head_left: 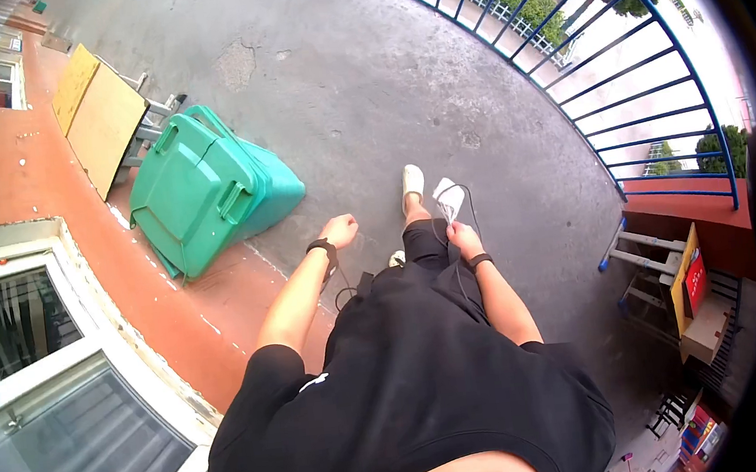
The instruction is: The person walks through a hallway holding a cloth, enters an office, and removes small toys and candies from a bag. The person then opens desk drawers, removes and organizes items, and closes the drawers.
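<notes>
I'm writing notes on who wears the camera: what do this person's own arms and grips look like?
Black short sleeves, the left sleeve and the right sleeve, leave the forearms bare. A dark band circles each wrist: left band, right band. Neither the left grip nor the right grip is gloved.

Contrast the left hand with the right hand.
The right hand grips a white bundle, whereas the left hand shows nothing in its grasp. The left hand is nearer the green lidded bin; the right hand is farther from it. Both have a dark wristband at the wrist.
</notes>
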The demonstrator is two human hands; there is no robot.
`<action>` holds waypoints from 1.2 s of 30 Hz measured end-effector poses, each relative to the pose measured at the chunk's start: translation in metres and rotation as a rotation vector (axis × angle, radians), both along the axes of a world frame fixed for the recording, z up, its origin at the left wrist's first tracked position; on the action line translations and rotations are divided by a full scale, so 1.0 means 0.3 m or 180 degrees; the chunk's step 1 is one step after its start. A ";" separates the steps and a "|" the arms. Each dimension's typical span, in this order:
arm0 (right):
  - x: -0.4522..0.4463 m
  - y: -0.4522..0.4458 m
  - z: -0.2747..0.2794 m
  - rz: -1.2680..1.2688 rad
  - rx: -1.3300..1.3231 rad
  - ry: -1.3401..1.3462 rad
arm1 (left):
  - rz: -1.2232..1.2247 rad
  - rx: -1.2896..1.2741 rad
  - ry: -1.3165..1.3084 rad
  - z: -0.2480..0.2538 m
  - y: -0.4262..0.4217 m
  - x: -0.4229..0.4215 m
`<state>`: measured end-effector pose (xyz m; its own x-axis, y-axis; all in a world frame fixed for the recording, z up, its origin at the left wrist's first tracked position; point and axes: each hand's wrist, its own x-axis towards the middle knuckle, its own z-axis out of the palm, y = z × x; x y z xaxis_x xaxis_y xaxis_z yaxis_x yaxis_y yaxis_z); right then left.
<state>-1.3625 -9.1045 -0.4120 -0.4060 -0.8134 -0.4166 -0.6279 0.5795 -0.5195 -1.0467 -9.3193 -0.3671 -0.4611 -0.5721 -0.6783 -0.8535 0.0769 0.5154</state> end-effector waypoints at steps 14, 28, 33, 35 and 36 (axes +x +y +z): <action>-0.252 -2.292 0.200 0.1710 -0.0131 0.0067 | 0.2537 0.0068 0.0612 0.092 -1.131 0.081; -0.236 -3.683 0.040 0.1483 0.0926 0.0374 | 0.1872 -0.0539 0.0548 0.227 -2.914 0.356; -0.316 -3.779 -0.105 0.0373 0.1991 0.0386 | 0.2021 -0.0913 0.0831 0.428 -3.742 0.550; -0.252 -3.873 -0.136 -0.0226 0.2189 0.0347 | 0.2158 -0.0937 0.1067 0.377 -4.028 0.643; -0.222 -3.968 -0.158 0.0146 0.2351 0.0348 | 0.2080 -0.0973 0.0845 0.369 -4.179 0.683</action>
<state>-1.4292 -10.2951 -0.4593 -0.4488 -0.3548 -0.8202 -0.6856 0.7254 0.0613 -0.8419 -10.5730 -0.2565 -0.0900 -0.9287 -0.3598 -0.6251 -0.2286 0.7463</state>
